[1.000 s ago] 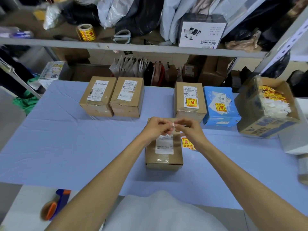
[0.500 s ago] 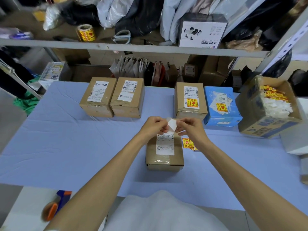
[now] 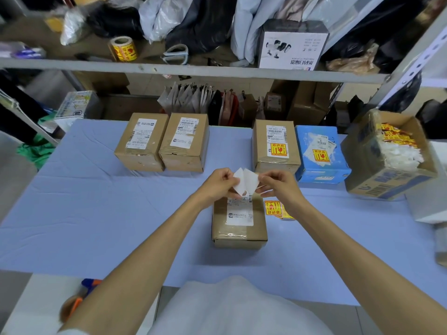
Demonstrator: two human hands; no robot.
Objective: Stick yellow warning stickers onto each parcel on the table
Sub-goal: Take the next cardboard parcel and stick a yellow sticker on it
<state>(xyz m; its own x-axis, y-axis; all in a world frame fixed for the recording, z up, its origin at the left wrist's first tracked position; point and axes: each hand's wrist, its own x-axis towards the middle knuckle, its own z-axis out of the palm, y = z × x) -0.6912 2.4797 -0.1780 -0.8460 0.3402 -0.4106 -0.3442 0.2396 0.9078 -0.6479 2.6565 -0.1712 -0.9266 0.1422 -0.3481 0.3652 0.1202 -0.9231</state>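
Blue table (image 3: 96,213), box (image 3: 239,228) just below fingers. L hand (image 3: 216,183) & R hand (image 3: 278,186) fingers each pinch one layer of a half-peeled sticker (image 3: 244,183).

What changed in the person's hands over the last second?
The left hand and right hand, pinched close together a second ago, have drawn slightly apart, peeling the white slip between them open into two leaves. Both kept their pinch. The parcel beneath, the loose yellow stickers beside it and the other parcels stayed put.

Blue-covered table (image 3: 84,213), grey metal shelf (image 3: 217,71) behind, cluttered with bags (image 3: 205,25)
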